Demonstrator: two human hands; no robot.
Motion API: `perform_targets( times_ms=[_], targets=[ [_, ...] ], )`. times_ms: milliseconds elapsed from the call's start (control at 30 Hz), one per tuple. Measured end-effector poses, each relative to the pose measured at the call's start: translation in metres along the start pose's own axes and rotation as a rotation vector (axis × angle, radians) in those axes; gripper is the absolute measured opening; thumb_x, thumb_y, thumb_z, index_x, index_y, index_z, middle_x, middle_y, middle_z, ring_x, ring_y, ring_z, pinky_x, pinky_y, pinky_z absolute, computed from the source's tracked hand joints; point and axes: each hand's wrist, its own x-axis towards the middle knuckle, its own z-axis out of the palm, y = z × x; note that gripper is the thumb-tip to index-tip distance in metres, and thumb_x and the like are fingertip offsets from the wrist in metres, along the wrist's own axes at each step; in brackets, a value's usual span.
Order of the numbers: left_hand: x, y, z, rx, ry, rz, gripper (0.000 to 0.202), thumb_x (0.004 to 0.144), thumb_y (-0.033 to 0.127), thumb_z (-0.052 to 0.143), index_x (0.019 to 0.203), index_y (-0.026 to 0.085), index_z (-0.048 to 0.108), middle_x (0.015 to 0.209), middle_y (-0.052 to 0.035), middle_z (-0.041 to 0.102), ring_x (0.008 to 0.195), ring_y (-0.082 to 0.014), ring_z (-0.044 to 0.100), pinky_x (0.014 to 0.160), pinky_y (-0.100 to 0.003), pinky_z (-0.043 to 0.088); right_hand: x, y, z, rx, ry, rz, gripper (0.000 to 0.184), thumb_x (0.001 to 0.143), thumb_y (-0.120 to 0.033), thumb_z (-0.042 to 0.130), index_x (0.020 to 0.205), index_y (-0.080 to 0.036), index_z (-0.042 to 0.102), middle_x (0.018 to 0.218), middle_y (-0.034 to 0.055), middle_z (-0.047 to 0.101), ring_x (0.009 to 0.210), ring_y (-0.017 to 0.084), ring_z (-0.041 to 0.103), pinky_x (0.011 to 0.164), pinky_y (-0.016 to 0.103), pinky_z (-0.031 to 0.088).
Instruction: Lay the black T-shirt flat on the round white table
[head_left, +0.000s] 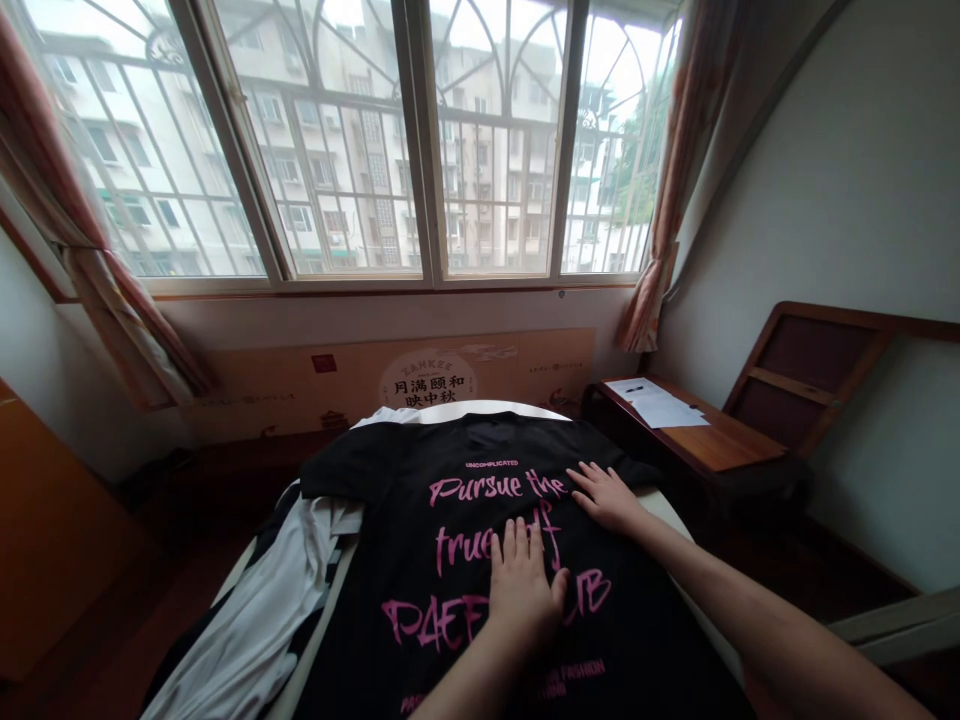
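A black T-shirt (420, 560) with pink lettering lies spread out over a pale round-edged table (679, 515). Its neck and sleeves point toward the window. My left hand (523, 580) rests flat on the middle of the print, fingers stretched out and covering some letters. Farther up and to the right, my right hand (606, 496) lies on the cloth beside the top line of text, its fingers spread. Neither hand grips anything.
White and black clothing (262, 610) hangs over the table's left side. To the right stands a wooden stand (720, 445) with paper sheets (654, 402) on it. A printed board (540, 365) leans below the barred window (337, 150); curtains (664, 270) frame it.
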Motion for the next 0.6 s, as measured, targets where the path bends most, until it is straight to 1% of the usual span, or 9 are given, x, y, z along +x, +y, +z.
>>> perform_targets(
  times_ms=[100,200,267,333,400,433,467,533,600],
  targets=[
    [-0.002,0.006,0.002,0.070,0.066,-0.009,0.078,0.097,0.057,0.039,0.158,0.009,0.034,0.165,-0.0194,0.027,0.154,-0.0359,0.019,0.124,-0.059,0.013,-0.029,-0.004,-0.012,-0.075,0.142,0.072,0.055,0.100,-0.040,0.044,0.154,-0.025,0.045,0.163,0.0128,0.035,0.153,0.035,0.027,0.122,0.060,0.019],
    [-0.015,0.016,-0.007,0.189,0.099,0.057,0.069,0.099,0.045,0.043,0.156,0.007,0.038,0.161,-0.0209,0.035,0.149,-0.0380,0.031,0.120,-0.060,0.025,-0.088,0.000,-0.019,0.002,0.278,0.071,0.056,0.098,-0.041,0.046,0.152,-0.026,0.047,0.161,0.0104,0.039,0.151,0.035,0.031,0.121,0.061,0.024],
    [-0.033,0.022,-0.019,0.281,0.053,0.107,0.062,0.097,0.036,0.048,0.150,0.004,0.047,0.153,-0.0238,0.046,0.139,-0.0394,0.044,0.114,-0.060,0.034,-0.138,0.009,-0.019,0.128,0.361,0.092,0.057,0.097,-0.045,0.044,0.151,-0.027,0.048,0.160,0.0097,0.041,0.151,0.034,0.033,0.121,0.061,0.027],
    [-0.061,0.025,-0.033,0.342,-0.067,0.194,0.051,0.092,0.033,0.058,0.134,0.006,0.062,0.135,-0.0227,0.062,0.122,-0.0376,0.058,0.104,-0.055,0.044,-0.190,0.022,-0.012,0.304,0.436,0.126,0.059,0.096,-0.051,0.044,0.150,-0.027,0.048,0.158,0.0096,0.043,0.150,0.030,0.036,0.122,0.054,0.030],
    [-0.094,0.024,-0.042,0.356,-0.214,0.374,0.036,0.086,0.034,0.067,0.114,0.012,0.071,0.113,-0.0163,0.071,0.102,-0.0325,0.067,0.091,-0.047,0.052,-0.240,0.036,0.007,0.502,0.449,0.261,0.063,0.093,-0.056,0.050,0.149,-0.027,0.047,0.157,0.0099,0.045,0.147,0.030,0.041,0.122,0.050,0.034],
    [-0.112,0.022,-0.043,0.352,-0.271,0.482,0.030,0.085,0.035,0.069,0.107,0.014,0.072,0.105,-0.0128,0.073,0.095,-0.0299,0.068,0.085,-0.042,0.054,-0.263,0.042,0.020,0.608,0.440,0.357,0.067,0.090,-0.059,0.054,0.147,-0.026,0.048,0.155,0.0112,0.047,0.144,0.031,0.044,0.120,0.051,0.038],
    [-0.129,0.020,-0.040,0.343,-0.305,0.588,0.026,0.086,0.036,0.070,0.103,0.017,0.072,0.100,-0.0095,0.073,0.089,-0.0270,0.069,0.078,-0.038,0.054,-0.283,0.046,0.035,0.731,0.476,0.445,0.071,0.087,-0.062,0.056,0.145,-0.023,0.049,0.151,0.0144,0.051,0.141,0.033,0.048,0.117,0.051,0.042],
    [-0.159,0.015,-0.025,0.311,-0.281,0.773,0.018,0.093,0.036,0.065,0.105,0.023,0.071,0.099,-0.0041,0.073,0.084,-0.0215,0.069,0.070,-0.030,0.052,-0.315,0.050,0.068,0.970,0.491,0.531,0.078,0.081,-0.067,0.061,0.140,-0.017,0.051,0.145,0.0204,0.055,0.137,0.035,0.053,0.112,0.048,0.047],
    [-0.181,0.011,-0.002,0.290,-0.130,0.898,0.018,0.100,0.033,0.057,0.114,0.030,0.068,0.111,-0.0013,0.073,0.094,-0.0191,0.069,0.072,-0.028,0.050,-0.335,0.044,0.097,1.121,0.405,0.554,0.088,0.070,-0.072,0.068,0.136,-0.015,0.055,0.136,0.0251,0.061,0.130,0.039,0.058,0.105,0.049,0.053]
  ],
)
